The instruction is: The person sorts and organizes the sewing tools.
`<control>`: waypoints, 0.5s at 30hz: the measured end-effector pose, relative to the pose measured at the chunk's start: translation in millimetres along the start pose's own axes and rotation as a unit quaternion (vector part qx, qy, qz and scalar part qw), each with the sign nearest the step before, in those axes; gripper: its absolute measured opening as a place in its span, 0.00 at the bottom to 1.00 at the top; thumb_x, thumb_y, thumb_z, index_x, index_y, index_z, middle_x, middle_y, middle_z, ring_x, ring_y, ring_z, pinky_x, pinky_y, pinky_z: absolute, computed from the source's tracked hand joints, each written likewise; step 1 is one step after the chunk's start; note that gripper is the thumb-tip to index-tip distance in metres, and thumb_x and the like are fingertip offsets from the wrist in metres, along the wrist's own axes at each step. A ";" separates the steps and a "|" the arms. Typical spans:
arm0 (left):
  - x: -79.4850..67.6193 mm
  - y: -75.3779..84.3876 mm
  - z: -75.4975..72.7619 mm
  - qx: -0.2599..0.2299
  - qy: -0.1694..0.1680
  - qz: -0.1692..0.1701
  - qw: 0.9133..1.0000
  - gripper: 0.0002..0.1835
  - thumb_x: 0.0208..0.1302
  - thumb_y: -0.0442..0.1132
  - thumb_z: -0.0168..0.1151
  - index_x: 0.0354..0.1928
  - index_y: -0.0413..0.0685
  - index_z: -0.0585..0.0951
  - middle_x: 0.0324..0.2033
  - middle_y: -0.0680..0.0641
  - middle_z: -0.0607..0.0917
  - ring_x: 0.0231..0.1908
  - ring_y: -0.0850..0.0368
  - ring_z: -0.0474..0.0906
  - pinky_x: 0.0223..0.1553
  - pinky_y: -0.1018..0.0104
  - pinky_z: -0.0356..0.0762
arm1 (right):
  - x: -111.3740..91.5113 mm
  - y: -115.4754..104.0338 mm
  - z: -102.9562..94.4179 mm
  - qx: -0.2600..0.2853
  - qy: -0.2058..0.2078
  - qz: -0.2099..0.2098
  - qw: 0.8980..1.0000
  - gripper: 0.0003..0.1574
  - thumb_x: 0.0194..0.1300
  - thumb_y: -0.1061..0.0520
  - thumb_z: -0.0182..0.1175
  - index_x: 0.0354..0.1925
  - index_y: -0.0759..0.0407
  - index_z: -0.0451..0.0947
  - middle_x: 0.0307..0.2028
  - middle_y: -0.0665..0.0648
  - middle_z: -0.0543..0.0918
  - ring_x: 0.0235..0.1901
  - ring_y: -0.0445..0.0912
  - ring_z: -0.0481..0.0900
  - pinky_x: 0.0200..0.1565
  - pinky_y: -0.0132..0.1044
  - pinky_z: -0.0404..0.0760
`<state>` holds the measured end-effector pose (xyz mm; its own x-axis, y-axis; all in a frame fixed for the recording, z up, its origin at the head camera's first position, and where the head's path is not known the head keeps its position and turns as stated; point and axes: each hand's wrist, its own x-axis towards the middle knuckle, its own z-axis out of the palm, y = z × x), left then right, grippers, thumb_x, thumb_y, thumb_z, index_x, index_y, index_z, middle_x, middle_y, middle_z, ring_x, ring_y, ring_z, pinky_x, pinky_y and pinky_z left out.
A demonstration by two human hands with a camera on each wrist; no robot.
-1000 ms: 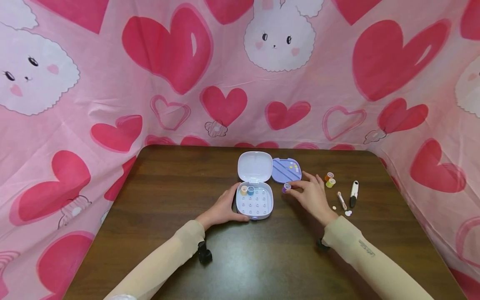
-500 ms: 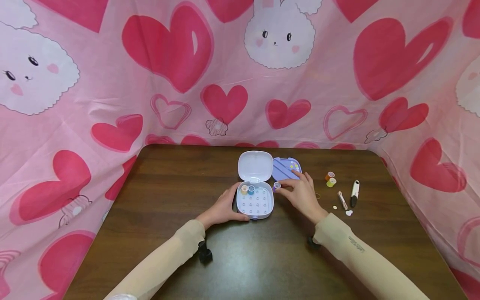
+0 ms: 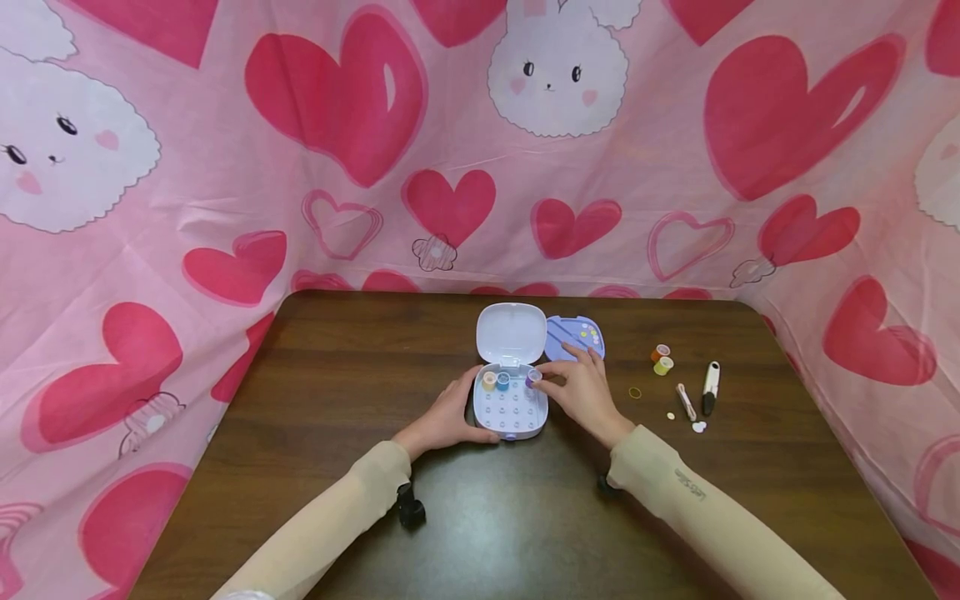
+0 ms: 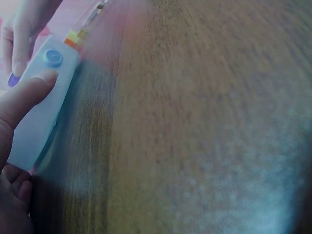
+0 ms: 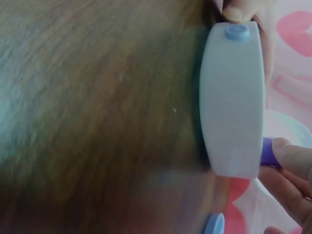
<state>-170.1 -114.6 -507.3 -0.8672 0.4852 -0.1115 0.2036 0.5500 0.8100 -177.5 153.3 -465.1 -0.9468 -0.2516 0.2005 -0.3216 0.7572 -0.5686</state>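
Note:
A white sewing box [image 3: 531, 432] with rows of small pegs inside stands on the table, its lid [image 3: 512, 333] raised at the back. My left hand [image 3: 446, 417] grips the box's left side, thumb along the front wall near the blue latch button [image 4: 53, 58]. Between thumb and fingers, my right hand [image 3: 585, 396] pinches a purple thread spool [image 3: 533, 380] over the back right corner of the pegs. In the right wrist view the spool overlaps the box's rim. A cream spool [image 3: 489, 381] and a blue spool [image 3: 503, 382] sit at the back left inside the box.
Behind my right hand lies a lilac tray [image 3: 558, 333] with small buttons. Farther right are an orange spool [image 3: 660, 352], a yellow-green spool [image 3: 663, 366], a yellow ring [image 3: 635, 392], a pale thread bundle [image 3: 686, 402], a white-and-black tool [image 3: 711, 388] and white discs [image 3: 699, 427].
My right hand has carried the purple spool leftward from beside the box to over its back right pegs. The yellow ring on the table has come into sight. My left hand has stayed put.

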 end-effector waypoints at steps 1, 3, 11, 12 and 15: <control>-0.1 0.0 0.0 -0.001 0.000 -0.001 1.000 0.65 0.50 0.55 0.84 0.83 0.53 0.50 0.77 0.46 0.63 0.72 0.45 0.61 0.74 0.41 0.60 | 0.5 -0.4 2.0 0.000 -0.001 -0.001 1.000 0.17 0.62 0.52 0.76 0.47 0.56 0.92 0.39 0.54 0.92 0.72 0.64 0.66 0.73 0.71 0.43; -0.4 -0.1 -0.1 -0.002 0.000 -0.001 1.000 0.65 0.51 0.55 0.84 0.83 0.53 0.50 0.77 0.45 0.63 0.72 0.45 0.61 0.74 0.41 0.60 | 1.4 -1.3 5.7 0.003 -0.006 -0.001 1.000 0.17 0.62 0.52 0.77 0.48 0.56 0.91 0.39 0.54 0.92 0.71 0.64 0.67 0.74 0.70 0.42; 0.3 -1.2 0.2 0.003 0.005 0.009 1.000 0.65 0.49 0.55 0.85 0.82 0.52 0.51 0.76 0.45 0.64 0.71 0.45 0.62 0.73 0.42 0.60 | 4.2 -5.8 16.8 -0.017 -0.016 -0.013 1.000 0.17 0.62 0.53 0.76 0.49 0.56 0.91 0.37 0.53 0.91 0.71 0.64 0.67 0.74 0.70 0.42; 0.4 -1.4 0.2 0.002 0.005 0.010 1.000 0.65 0.49 0.55 0.85 0.82 0.52 0.51 0.76 0.45 0.64 0.71 0.45 0.62 0.73 0.42 0.61 | 4.7 -6.6 17.8 -0.027 -0.015 -0.017 0.999 0.17 0.62 0.53 0.76 0.49 0.56 0.91 0.37 0.53 0.91 0.70 0.64 0.67 0.74 0.70 0.43; 0.5 -1.9 0.0 0.001 0.005 0.012 1.000 0.65 0.49 0.55 0.85 0.82 0.52 0.51 0.75 0.45 0.65 0.70 0.45 0.63 0.73 0.42 0.61 | 6.5 -8.3 21.0 -0.060 -0.010 -0.029 0.998 0.16 0.63 0.52 0.76 0.48 0.55 0.91 0.38 0.54 0.91 0.70 0.63 0.69 0.74 0.70 0.45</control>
<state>-170.9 -115.4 -508.9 -0.8666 0.4914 -0.0867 0.2248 0.5396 0.8114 -181.1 132.6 -475.8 -0.9272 -0.3083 0.2127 -0.3733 0.8078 -0.4562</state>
